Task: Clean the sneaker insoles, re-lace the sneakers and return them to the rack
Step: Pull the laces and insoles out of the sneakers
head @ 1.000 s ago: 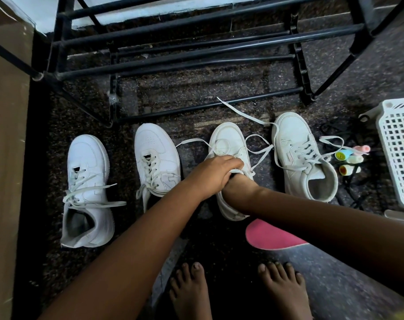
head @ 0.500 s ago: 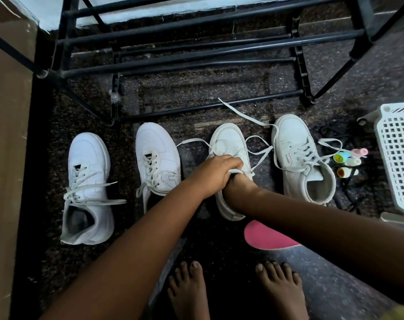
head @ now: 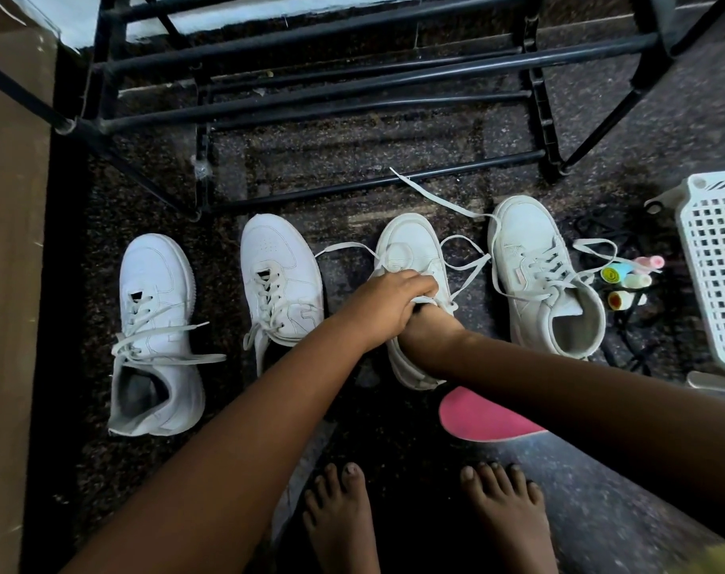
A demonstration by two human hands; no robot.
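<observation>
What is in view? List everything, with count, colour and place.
rack: one, black, top
sneakers: four, white, in a row on the floor before the rack
insole: one, pink, on the floor by the third sneaker's heel
basket: one, white, right edge
tubes: about four, mixed colours, between the sneakers and the basket
cords: count unclear, black, on the floor under the tubes
feet: two, bare, bottom
left hand: grips the third sneaker's tongue
right hand: reaches into that sneaker, fingers hidden
</observation>
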